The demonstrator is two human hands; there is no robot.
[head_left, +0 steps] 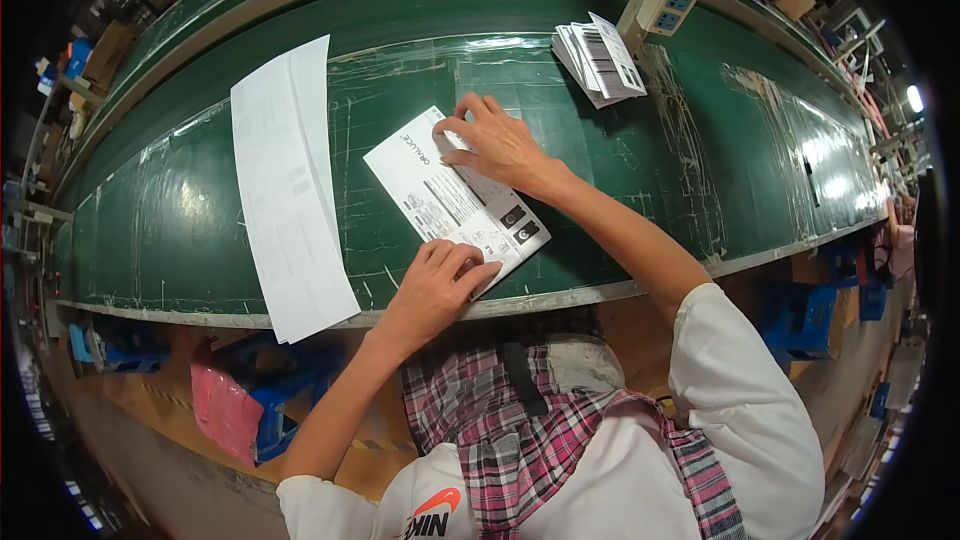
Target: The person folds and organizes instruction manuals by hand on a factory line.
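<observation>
A white printed sheet [425,195], apparently folded, lies at a slant on the green bench in front of me, with the word ORALUCE, small print and dark pictures on it. My left hand [437,282] is at its near edge, fingers curled and thumb against the paper. On the far part of the same sheet rests my right hand [497,147], its thumb and bent index finger apart, fingertips touching the paper. Long white sheets [290,190] lie overlapped to the left, their near end jutting past the bench edge.
A pile of folded printed leaflets [600,62] sits at the back right, beside a post with a socket box [672,2]. The green bench top [640,180] bears scuffed clear tape. Blue stools [800,315] and a pink item [225,405] are below the bench.
</observation>
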